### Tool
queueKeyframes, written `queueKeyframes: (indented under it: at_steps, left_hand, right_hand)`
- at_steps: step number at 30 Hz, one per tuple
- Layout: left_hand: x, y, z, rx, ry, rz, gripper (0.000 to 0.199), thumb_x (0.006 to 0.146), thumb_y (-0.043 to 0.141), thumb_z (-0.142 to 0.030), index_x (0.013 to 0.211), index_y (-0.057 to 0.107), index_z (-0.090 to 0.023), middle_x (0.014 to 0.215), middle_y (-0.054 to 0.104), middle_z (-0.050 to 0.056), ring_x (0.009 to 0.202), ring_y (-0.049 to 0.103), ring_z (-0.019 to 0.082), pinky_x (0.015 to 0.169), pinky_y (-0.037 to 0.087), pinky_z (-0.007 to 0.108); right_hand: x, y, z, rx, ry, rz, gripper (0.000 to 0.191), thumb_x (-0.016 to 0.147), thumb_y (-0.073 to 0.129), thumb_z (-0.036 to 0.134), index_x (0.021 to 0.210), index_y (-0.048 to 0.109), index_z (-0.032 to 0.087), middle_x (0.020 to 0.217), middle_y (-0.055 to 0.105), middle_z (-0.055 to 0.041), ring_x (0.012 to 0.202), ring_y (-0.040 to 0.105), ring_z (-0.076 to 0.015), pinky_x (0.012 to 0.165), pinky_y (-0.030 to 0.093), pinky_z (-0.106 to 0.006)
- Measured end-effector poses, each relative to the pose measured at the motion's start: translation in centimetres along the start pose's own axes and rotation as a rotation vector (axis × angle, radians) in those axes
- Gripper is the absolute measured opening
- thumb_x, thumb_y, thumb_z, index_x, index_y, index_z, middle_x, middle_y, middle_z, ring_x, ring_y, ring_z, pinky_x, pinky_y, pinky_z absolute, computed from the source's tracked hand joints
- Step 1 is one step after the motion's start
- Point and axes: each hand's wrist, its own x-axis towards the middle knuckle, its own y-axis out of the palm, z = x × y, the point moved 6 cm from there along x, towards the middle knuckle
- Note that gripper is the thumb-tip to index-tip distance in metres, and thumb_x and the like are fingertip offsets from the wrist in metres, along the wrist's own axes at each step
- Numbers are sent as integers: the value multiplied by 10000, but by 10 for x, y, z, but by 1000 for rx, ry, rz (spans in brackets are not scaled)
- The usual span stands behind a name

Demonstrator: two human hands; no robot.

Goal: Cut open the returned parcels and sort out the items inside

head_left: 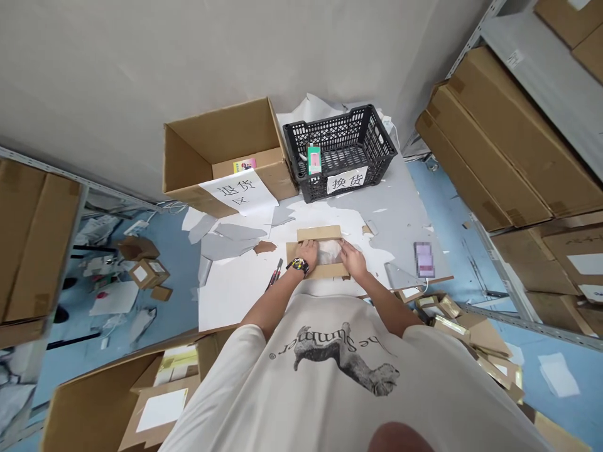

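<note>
A flat cardboard mailer (318, 233) lies open on the white work table (235, 301), with a cloudy plastic-wrapped packet (328, 252) on it. My left hand (307, 253), with a dark wristwatch above it, rests on the packet's left side. My right hand (352, 260) lies on its right side. Both hands are palm down, and I cannot tell whether they grip the packet. Two pens (275, 274) lie just left of my left wrist.
At the table's far end stand an open cardboard box (221, 141) with a paper sign (238, 191) and a black plastic crate (339, 150) holding a small green-and-pink box (314, 160). Cartons fill shelves on both sides; flattened packaging lies near the front edge.
</note>
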Motion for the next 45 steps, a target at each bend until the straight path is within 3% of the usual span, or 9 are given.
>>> queueKeyframes:
  at_steps: [6, 16, 21, 25, 29, 34, 37, 41, 45]
  left_hand:
    - [-7, -7, -6, 21, -3, -5, 324, 1006, 554, -123, 1295, 693, -168, 1362, 713, 239, 1352, 599, 397, 1194, 462, 565]
    - [-10, -9, 8, -80, -54, 90, 400, 1024, 603, -148, 1408, 691, -218, 1222, 849, 150, 1133, 808, 320, 1008, 611, 430]
    - [-33, -37, 39, -538, -146, -319, 421, 1027, 611, -231, 1422, 755, -240, 1435, 810, 105, 1300, 768, 328, 1170, 594, 479]
    - [-47, -40, 61, -1039, -290, -569, 517, 989, 741, -433, 1443, 742, -187, 1473, 780, 150, 1382, 726, 343, 1226, 570, 487]
    - [-40, -29, 54, -1342, -313, -536, 667, 879, 886, -529, 1433, 742, -185, 1516, 742, 179, 1422, 698, 370, 1230, 568, 515]
    - [-29, -22, 30, -1593, -278, -413, 760, 836, 928, -590, 1454, 716, -202, 1430, 765, 161, 1286, 757, 318, 1122, 625, 473]
    - [-25, -25, 22, -1685, -246, -337, 758, 840, 937, -569, 1474, 703, -225, 1416, 770, 142, 1191, 772, 270, 1048, 648, 433]
    - [-18, -33, 30, -1586, -294, -272, 623, 891, 858, -583, 1386, 755, -217, 1257, 820, 119, 1069, 780, 258, 961, 668, 432]
    - [-14, -52, 40, -857, -300, -226, 352, 1018, 677, -464, 1210, 834, -215, 1170, 851, 121, 1149, 777, 315, 1072, 619, 476]
  right_hand:
    - [-3, 3, -2, 51, 20, -74, 627, 1062, 506, 163, 1668, 639, 250, 1638, 705, -104, 1412, 730, -272, 1155, 630, -433]
    - [-9, 2, 0, 40, 28, -78, 572, 1151, 446, 239, 1704, 593, 258, 1633, 703, -102, 1374, 734, -266, 1092, 639, -398]
    - [-10, -6, -7, 63, 79, -75, 594, 1161, 485, 308, 1752, 535, 267, 1531, 758, -124, 1286, 741, -307, 1063, 618, -426]
    - [-5, -25, -5, 154, 35, -147, 589, 1129, 593, 460, 1668, 639, 229, 1656, 661, -170, 1477, 591, -394, 1239, 497, -551]
    - [9, -46, 11, 427, -13, -213, 562, 1121, 582, 558, 1580, 702, 257, 1462, 771, -149, 1442, 606, -378, 1259, 471, -566]
    - [13, -69, 22, 559, 153, -441, 626, 956, 784, 610, 1455, 724, 237, 1443, 719, -175, 1390, 627, -371, 1195, 531, -549]
    - [16, -60, 30, 843, 196, -338, 635, 876, 839, 647, 1348, 745, 234, 1261, 797, -138, 1173, 732, -335, 1074, 613, -522]
    - [17, -42, 39, 1204, 208, -116, 546, 831, 851, 691, 1108, 792, 224, 1050, 860, -100, 977, 795, -322, 957, 665, -499]
    - [8, -61, 11, 1209, 334, -451, 535, 867, 783, 654, 1164, 768, 210, 1204, 862, -121, 1094, 798, -317, 991, 661, -464]
